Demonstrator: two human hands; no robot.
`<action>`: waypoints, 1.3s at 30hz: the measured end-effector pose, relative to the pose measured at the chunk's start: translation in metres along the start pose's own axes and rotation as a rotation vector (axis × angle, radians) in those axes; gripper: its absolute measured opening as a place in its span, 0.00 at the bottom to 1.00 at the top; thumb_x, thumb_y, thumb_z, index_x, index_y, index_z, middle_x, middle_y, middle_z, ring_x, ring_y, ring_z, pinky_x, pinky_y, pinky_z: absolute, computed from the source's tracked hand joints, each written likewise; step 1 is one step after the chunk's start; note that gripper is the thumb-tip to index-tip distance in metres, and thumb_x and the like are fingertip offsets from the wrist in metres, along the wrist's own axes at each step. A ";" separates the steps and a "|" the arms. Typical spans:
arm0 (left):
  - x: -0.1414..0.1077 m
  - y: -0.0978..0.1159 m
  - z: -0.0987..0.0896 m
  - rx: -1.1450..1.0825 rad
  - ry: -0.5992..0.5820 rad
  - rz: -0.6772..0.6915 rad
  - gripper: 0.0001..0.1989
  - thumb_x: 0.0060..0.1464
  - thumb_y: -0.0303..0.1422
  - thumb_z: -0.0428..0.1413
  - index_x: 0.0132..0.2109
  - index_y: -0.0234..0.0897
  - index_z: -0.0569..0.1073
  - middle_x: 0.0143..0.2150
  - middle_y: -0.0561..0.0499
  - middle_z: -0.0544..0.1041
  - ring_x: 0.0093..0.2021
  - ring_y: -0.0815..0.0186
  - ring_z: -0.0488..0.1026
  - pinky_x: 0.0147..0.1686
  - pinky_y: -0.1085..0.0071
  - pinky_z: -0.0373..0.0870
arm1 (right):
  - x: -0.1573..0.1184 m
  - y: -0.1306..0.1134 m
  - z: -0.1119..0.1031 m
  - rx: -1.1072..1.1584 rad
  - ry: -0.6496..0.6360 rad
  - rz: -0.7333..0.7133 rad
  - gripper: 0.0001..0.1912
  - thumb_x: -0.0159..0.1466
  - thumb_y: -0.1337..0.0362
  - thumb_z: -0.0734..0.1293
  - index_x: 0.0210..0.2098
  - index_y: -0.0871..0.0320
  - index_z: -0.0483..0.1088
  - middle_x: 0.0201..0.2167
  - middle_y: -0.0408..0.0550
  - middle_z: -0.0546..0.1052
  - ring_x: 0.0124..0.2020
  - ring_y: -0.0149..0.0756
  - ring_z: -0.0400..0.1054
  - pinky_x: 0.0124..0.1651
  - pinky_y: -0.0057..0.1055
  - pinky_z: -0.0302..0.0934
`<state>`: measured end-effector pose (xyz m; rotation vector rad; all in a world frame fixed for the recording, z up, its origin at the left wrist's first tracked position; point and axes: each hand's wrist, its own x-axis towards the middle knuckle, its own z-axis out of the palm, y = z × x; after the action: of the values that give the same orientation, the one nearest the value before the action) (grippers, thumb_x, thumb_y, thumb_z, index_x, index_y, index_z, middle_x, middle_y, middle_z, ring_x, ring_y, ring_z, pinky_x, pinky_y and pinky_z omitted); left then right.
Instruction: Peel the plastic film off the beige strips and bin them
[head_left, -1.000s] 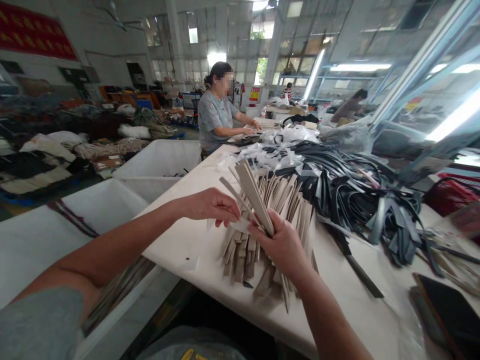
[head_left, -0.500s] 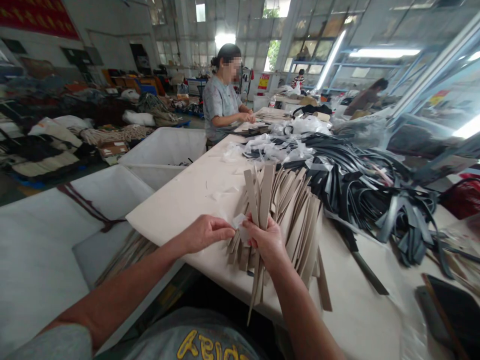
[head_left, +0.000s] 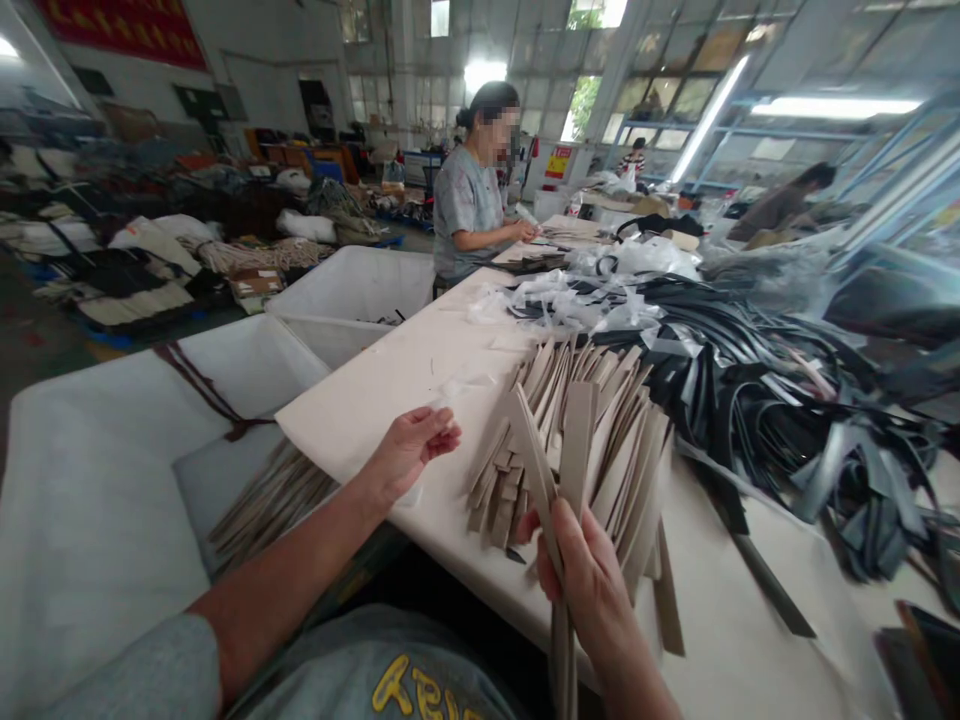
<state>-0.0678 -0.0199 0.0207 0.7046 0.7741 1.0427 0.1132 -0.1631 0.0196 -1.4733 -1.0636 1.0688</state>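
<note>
My right hand (head_left: 581, 565) is wrapped round a few beige strips (head_left: 576, 450), their upper ends fanned apart and lower ends hanging past the table edge. Behind it on the table lies a thick pile of similar beige strips (head_left: 510, 470). My left hand (head_left: 420, 445) is closed in a pinch over the table's near-left part, apart from the strips. Whatever sits between its fingertips is too small to make out. A bit of clear film shows just below that hand.
Black straps (head_left: 750, 390) and crumpled clear plastic (head_left: 592, 295) cover the right and far parts of the pale table (head_left: 375, 385). White bins (head_left: 90, 450) stand at left, one holding more strips (head_left: 274, 495). A co-worker (head_left: 480, 200) stands beyond, hands at the table.
My left hand has drawn away from the strips; the white piece it was touching there no longer shows on them. My right hand has come lower and nearer with its strips. The view has shifted.
</note>
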 end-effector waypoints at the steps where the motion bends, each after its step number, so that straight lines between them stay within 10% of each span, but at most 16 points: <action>1: 0.000 0.001 0.000 -0.035 0.004 -0.003 0.20 0.31 0.42 0.73 0.27 0.33 0.76 0.27 0.51 0.79 0.27 0.70 0.75 0.32 0.75 0.73 | -0.005 0.007 -0.002 0.018 0.008 0.028 0.26 0.66 0.42 0.59 0.28 0.58 0.68 0.12 0.36 0.62 0.12 0.23 0.51 0.16 0.21 0.48; 8: -0.009 0.000 0.011 -0.061 -0.030 -0.014 0.22 0.35 0.43 0.72 0.33 0.31 0.79 0.32 0.47 0.81 0.30 0.69 0.77 0.35 0.75 0.74 | -0.020 0.021 -0.006 0.188 0.061 0.108 0.29 0.50 0.43 0.74 0.38 0.61 0.71 0.14 0.35 0.64 0.10 0.22 0.51 0.13 0.20 0.44; 28: -0.029 -0.013 0.017 -0.020 -0.171 0.122 0.17 0.38 0.41 0.71 0.33 0.34 0.80 0.32 0.48 0.81 0.34 0.66 0.76 0.39 0.71 0.73 | -0.012 0.036 0.015 0.665 -0.065 0.292 0.22 0.56 0.48 0.74 0.32 0.58 0.65 0.16 0.32 0.63 0.10 0.17 0.45 0.14 0.19 0.44; 39: -0.022 0.002 0.014 0.093 0.002 0.178 0.18 0.37 0.42 0.70 0.28 0.32 0.78 0.27 0.50 0.78 0.28 0.69 0.73 0.34 0.71 0.72 | -0.017 0.032 0.024 0.175 -0.187 -0.034 0.22 0.57 0.50 0.72 0.44 0.56 0.70 0.30 0.43 0.74 0.16 0.25 0.59 0.15 0.22 0.56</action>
<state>-0.0643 -0.0417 0.0348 0.8647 0.7762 1.1742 0.0896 -0.1783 -0.0128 -1.2306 -1.0907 1.2608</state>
